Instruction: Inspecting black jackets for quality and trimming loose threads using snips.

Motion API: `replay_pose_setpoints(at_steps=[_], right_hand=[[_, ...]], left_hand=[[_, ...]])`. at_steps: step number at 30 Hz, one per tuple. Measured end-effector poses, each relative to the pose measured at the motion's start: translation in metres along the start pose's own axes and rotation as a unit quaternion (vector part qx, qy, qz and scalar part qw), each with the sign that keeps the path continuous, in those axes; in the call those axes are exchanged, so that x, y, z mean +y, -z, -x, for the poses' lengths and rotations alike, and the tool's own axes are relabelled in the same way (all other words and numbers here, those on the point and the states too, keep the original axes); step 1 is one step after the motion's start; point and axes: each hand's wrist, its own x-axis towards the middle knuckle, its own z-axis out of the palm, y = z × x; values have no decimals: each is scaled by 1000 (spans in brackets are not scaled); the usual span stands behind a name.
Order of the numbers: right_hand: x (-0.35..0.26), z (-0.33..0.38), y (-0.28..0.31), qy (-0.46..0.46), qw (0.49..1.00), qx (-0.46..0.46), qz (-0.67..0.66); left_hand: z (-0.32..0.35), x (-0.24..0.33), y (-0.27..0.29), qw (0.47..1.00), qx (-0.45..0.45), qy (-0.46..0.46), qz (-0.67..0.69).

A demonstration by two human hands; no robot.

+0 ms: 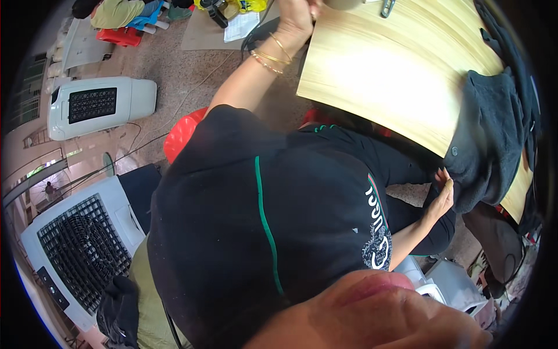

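At the top edge, my left hand [297, 18] is raised by the corner of the light wood-grain table [372, 70], with gold and beaded bracelets on its wrist. Its fingers look curled, and the frame's edge cuts off part of them; what they hold, if anything, is hidden. A dark knitted garment [491, 125] with a button drapes over the table's right end and hangs down. Against its lower edge rests my right hand [442, 198], with fingers stretched out. A round beige object [343, 3] shows partly on the table near my left hand.
Two white air coolers, one with a slatted panel [93, 104] and one with a large black grille [84, 247], stand on the left. A red stool [185, 135] is beneath me. Cables cross the floor. A small metal tool [387, 8] lies on the table.
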Motion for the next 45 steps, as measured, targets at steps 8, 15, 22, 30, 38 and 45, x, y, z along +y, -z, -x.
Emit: replay_pose_setpoints(at_steps=[8, 15, 22, 30, 38, 45], right_hand=[[17, 3, 14, -36, 990, 128, -51], [20, -1, 11, -14, 985, 164, -44], [23, 0, 15, -54, 977, 187, -87], [22, 0, 13, -70, 973, 203, -87], [22, 1, 13, -71, 971, 215, -72], [22, 0, 11, -79, 972, 209, -77]], left_hand=[[-60, 14, 122, 975, 155, -140, -69], [-81, -5, 205, 969, 182, -141, -92], [-97, -64, 216, 971, 173, -147, -77], [-117, -95, 229, 981, 160, -99, -43], [-126, -108, 234, 984, 139, -97, -63], [-133, -86, 259, 975, 134, -57, -167]])
